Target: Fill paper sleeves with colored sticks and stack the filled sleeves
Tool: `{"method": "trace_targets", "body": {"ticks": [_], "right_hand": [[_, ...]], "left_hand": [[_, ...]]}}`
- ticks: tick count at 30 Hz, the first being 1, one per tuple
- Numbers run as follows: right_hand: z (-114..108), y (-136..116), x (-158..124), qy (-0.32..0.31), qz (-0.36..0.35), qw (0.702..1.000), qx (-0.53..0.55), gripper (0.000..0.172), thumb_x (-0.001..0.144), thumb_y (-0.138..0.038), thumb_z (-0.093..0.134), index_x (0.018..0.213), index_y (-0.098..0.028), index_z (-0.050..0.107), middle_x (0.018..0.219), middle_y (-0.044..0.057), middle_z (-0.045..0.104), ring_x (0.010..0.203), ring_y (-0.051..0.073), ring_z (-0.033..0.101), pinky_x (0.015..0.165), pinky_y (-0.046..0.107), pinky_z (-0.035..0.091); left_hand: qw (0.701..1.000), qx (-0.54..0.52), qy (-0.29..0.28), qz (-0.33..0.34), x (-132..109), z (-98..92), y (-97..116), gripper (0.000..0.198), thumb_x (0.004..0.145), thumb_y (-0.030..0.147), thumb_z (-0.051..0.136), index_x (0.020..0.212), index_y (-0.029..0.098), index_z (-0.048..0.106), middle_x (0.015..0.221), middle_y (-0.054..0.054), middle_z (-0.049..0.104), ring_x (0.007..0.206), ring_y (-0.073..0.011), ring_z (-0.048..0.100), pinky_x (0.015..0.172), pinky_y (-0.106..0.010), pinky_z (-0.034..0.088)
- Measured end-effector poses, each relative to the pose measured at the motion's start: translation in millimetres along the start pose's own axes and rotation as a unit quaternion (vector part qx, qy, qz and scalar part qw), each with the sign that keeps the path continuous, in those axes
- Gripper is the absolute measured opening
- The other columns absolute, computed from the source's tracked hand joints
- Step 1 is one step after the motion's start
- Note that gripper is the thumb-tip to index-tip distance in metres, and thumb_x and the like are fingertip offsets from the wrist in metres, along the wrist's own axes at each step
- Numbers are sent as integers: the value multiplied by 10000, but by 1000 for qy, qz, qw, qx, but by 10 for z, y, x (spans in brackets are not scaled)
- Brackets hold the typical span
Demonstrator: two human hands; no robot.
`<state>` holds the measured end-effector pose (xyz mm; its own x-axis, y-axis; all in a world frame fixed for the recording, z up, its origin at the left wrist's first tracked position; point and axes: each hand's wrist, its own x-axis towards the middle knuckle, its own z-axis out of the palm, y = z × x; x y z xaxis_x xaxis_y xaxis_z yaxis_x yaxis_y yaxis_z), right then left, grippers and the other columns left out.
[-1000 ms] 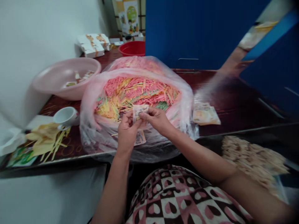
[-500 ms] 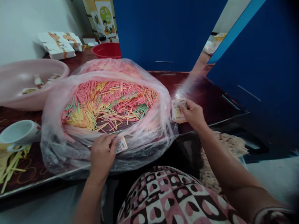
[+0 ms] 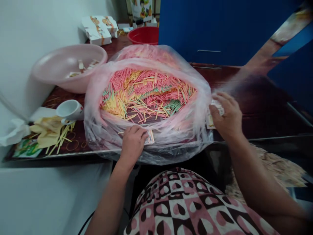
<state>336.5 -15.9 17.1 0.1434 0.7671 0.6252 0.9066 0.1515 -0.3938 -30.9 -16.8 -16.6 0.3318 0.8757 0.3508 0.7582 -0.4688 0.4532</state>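
A clear plastic bag (image 3: 95, 137) lies wide open before me, filled with thin pink, yellow and green sticks (image 3: 146, 88). At its near rim my left hand (image 3: 132, 143) is closed on a small printed card (image 3: 149, 137) with a red-striped edge. The tip of a pale yellow stick pokes out beside that hand. To the bag's right, my right hand (image 3: 228, 114) pinches at a small stack of printed cards (image 3: 210, 120), thumb on this side and fingers over the top. Its palm and fingers partly cover the stack.
On the left stand a pink basin (image 3: 58, 70) with some pieces inside and a white cup (image 3: 69, 109) lying tilted. Yellow strips (image 3: 61, 138) and rubber bands lie near the table edge. Behind are white boxes (image 3: 99, 31), a red basin (image 3: 144, 34) and a blue panel (image 3: 207, 29).
My view has swung left, so everything sits further right in the picture. The right hand's fingers have shifted over the card stack; the left hand keeps its card at the bag's rim.
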Motion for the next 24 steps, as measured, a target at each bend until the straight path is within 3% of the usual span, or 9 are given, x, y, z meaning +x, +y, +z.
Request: {"method": "trace_targets", "body": {"ticks": [5,9,13,17,20,24], "right_hand": [[324,-816,-119,-119,-124,962,211,207,1001,-291,571,1080,-256,759,1104,96,810,1042,241,754,992,447,553],[586,-1166,-213,-196,-161,941,222,275,1025,-316,550,925,-210,783,907,97,814,861,220,746,850,359,541],[619,-1349,-149,-282,-90,927,230,459,1026,-500,538,814,-180,790,788,79,768,759,187,677,729,294,474],[609,-1488,-88,-380,22,859,344,504,916,-630,631,778,-167,774,728,31,718,697,153,600,646,262,427],[640,-1490,-89,-399,99,805,428,456,850,-607,688,815,-161,776,729,12,695,674,135,558,648,261,432],[674,-1433,-87,-375,155,798,445,365,813,-519,721,832,-159,780,664,-10,623,632,119,498,617,258,397]], "left_hand": [[999,27,-19,-8,26,-6,45,138,943,215,634,820,212,698,915,-88,688,920,-284,579,850,-417,439],[998,56,11,-9,-26,-18,43,198,983,232,585,807,203,672,877,-88,681,901,-280,588,834,-415,436],[992,51,112,31,-68,-74,139,224,1021,331,571,869,215,689,902,-72,705,913,-250,623,851,-395,439],[981,37,180,67,-36,-101,301,186,1029,322,571,936,227,701,1032,-79,742,1049,-240,664,974,-405,451],[987,-19,152,57,-6,-116,341,142,1023,302,572,1041,227,691,1218,-96,734,1191,-248,651,1074,-428,441],[986,-148,71,-41,28,-192,269,375,926,314,678,1283,215,619,1200,-86,741,1139,-255,672,1052,-433,482]]}}
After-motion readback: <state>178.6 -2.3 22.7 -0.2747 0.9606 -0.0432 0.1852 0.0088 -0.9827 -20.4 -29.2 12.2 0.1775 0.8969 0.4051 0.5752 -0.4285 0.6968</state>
